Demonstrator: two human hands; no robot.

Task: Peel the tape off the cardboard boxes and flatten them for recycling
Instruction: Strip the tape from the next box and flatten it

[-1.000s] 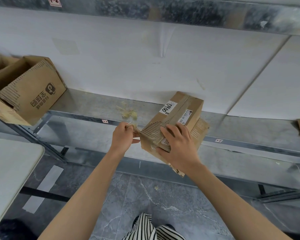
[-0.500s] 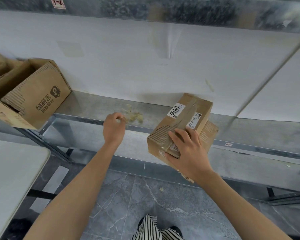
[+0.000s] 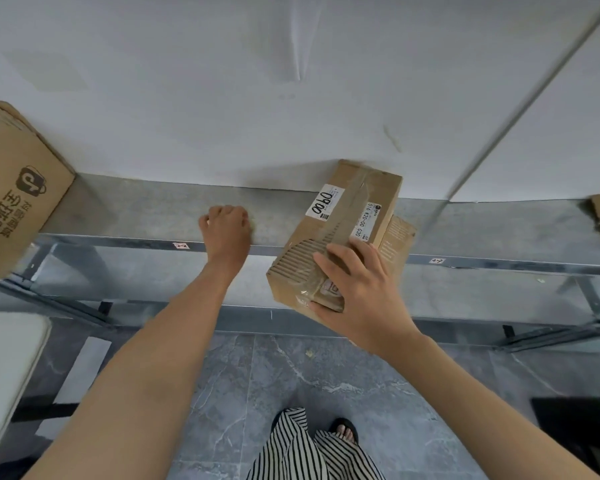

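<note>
The right hand [image 3: 357,296] grips the near end of a small box [image 3: 340,244], fingers spread over its top and thumb curled under the lower edge. The box is tilted, its far end over the metal shelf [image 3: 146,209] close to the white wall [image 3: 187,98] and its near end jutting past the shelf's front rail above the floor [image 3: 291,375]; whether it rests on the shelf I cannot tell. A strip of clear tape [image 3: 355,199] runs along its top between 2 white labels [image 3: 324,202], and crumpled tape wraps the end under the right palm. A cardboard flap [image 3: 397,237] shows just beyond the box on its right. The left hand [image 3: 227,226] hangs over the shelf, well apart from the box, knuckles up and fingers curled downward; its grip is hidden, so I cannot tell whether it holds anything. A larger printed carton [image 3: 18,188] stands at the shelf's left end. A white bench [image 3: 4,358] edges in at lower left.
</note>
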